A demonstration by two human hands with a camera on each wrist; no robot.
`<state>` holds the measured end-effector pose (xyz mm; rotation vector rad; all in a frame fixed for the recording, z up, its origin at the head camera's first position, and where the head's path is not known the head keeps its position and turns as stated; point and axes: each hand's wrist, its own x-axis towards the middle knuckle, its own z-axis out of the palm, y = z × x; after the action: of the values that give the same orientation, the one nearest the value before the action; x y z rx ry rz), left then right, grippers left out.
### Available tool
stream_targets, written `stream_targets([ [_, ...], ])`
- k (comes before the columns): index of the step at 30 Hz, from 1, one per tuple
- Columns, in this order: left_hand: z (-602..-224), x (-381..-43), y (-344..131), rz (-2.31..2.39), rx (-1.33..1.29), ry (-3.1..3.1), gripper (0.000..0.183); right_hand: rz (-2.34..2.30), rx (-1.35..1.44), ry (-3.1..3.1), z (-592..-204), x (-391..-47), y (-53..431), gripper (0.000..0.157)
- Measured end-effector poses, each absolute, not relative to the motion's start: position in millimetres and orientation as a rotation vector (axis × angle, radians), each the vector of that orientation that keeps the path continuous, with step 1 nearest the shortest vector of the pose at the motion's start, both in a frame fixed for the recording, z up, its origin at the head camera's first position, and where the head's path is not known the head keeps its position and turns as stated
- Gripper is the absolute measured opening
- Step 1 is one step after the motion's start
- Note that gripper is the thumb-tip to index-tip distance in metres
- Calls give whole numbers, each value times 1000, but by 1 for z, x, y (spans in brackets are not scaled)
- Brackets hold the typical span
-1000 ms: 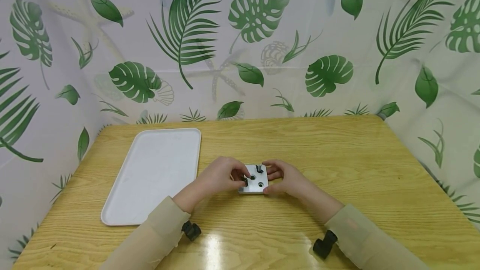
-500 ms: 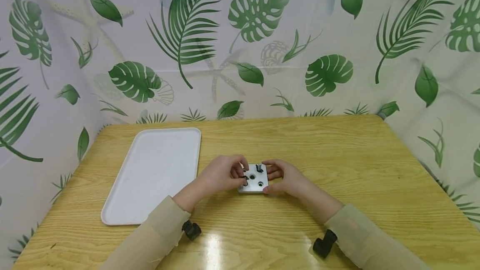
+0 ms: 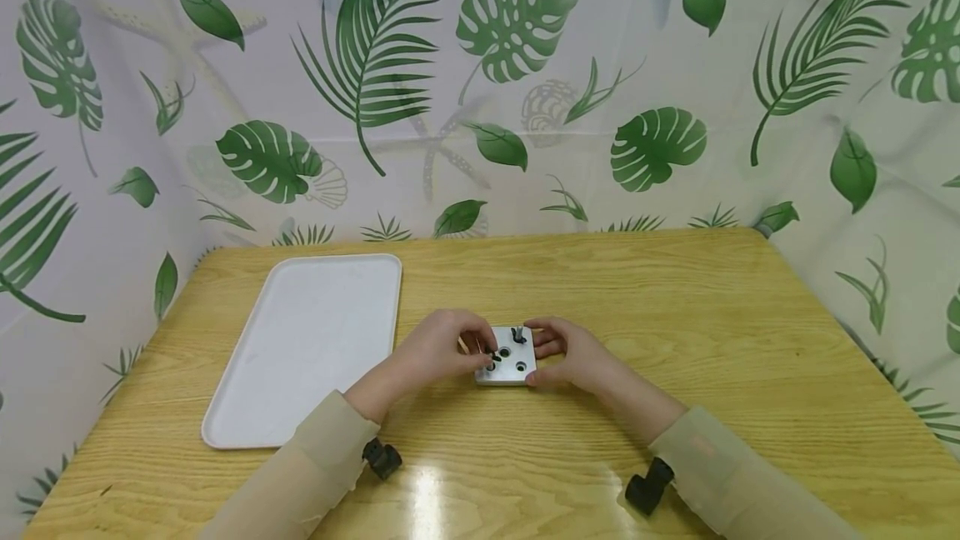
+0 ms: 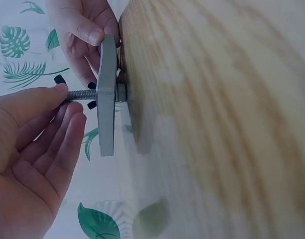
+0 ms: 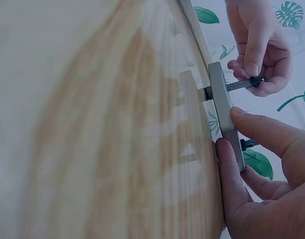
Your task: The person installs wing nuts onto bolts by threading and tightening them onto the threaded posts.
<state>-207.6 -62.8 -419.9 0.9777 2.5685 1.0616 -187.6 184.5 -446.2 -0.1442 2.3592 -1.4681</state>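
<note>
A square metal plate (image 3: 512, 366) with several round holes lies flat near the middle of the table, bolts standing up through it. My left hand (image 3: 442, 347) is at its left side. Thumb and fingertips there pinch a black wing nut (image 5: 257, 81) close to the free end of a threaded bolt (image 4: 81, 94). That bolt's head (image 5: 208, 93) shows beneath the plate. At the far right corner, a second black wing nut (image 3: 518, 336) sits low against the plate on another bolt. My right hand (image 3: 576, 359) grips the plate's right edge between thumb and fingers.
A white rectangular tray (image 3: 311, 340) lies to the left of the plate on the wooden table (image 3: 637, 290). Behind the table hangs a leaf-patterned cloth (image 3: 570, 165). Each sleeve carries a small black wrist camera (image 3: 649, 486).
My left index finger lifted off the wing nut half a second ago and is now back on it, with the nut turned. My right hand and the plate have hardly moved.
</note>
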Motion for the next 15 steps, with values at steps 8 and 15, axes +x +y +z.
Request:
stream_targets([
  [8, -423, -210, -66, 1227, 845, 2482, 11, -1467, -179, 2366, -447, -188, 185, 85],
  [15, -423, -212, -66, 1218, 836, 2455, 12, -1473, -157, 2363, -447, -188, 185, 84],
])
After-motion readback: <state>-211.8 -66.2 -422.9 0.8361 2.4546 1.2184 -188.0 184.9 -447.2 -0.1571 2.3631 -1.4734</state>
